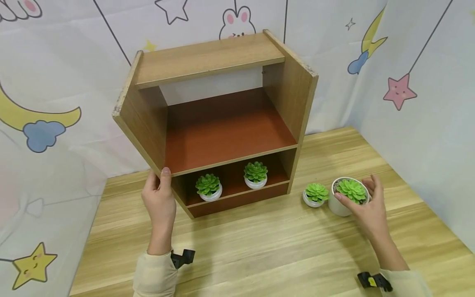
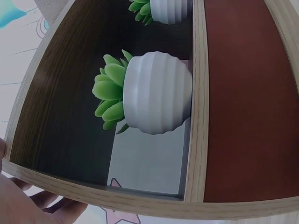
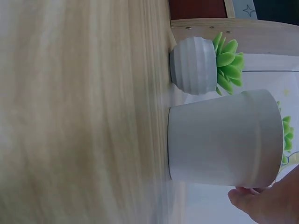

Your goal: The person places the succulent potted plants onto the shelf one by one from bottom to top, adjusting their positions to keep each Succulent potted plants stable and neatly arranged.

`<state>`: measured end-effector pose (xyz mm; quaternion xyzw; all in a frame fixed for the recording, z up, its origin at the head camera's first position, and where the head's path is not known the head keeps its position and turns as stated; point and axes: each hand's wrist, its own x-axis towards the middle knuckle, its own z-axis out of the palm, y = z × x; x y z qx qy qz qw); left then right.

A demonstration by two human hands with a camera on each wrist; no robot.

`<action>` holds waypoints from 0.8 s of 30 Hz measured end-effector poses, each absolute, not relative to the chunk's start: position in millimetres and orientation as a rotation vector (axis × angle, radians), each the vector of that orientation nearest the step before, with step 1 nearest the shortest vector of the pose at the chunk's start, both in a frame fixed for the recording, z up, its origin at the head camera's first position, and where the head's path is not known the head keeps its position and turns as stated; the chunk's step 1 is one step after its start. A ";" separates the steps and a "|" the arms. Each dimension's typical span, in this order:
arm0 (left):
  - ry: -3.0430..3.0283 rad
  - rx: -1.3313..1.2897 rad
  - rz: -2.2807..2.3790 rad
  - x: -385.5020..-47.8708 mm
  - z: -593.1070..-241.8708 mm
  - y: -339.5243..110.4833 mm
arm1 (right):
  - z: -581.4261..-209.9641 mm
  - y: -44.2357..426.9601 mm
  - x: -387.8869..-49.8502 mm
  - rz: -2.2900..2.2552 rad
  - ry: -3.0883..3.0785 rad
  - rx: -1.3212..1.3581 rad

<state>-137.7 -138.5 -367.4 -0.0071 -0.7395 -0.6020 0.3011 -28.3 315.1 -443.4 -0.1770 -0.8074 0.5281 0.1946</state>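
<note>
My left hand [image 1: 160,200] grips the left side panel of a wooden shelf unit [image 1: 211,57], thumb on its front edge. In the left wrist view, the fingers [image 2: 65,210] wrap that panel. At the right, my right hand [image 1: 367,210] holds a big white pot [image 1: 339,207] with a green succulent [image 1: 351,190]. Its thumb lies at the near rim and its fingers at the right side, partly hidden. The pot stands upright on the table, as the right wrist view shows. Left of it, close by, is a small ribbed white pot [image 3: 194,65] holding another succulent [image 1: 316,192].
Two small potted succulents stand on the lower shelf, one at the left [image 1: 208,186] and one at the right [image 1: 256,174]. Above them is a reddish-brown shelf board [image 1: 226,128]. A cartoon-printed white cloth [image 1: 326,37] hangs behind the wood-grain table [image 1: 252,251].
</note>
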 end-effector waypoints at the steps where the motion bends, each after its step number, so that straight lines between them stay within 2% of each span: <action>1: -1.962 -0.019 -1.597 -137.8 -367.6 -138.6 | -443.9 315.0 -28.0 1.484 -2.265 -0.501; 24: -1.950 -0.043 -1.616 -136.7 -365.7 -137.4 | -452.3 315.5 -24.5 1.522 -2.294 -0.549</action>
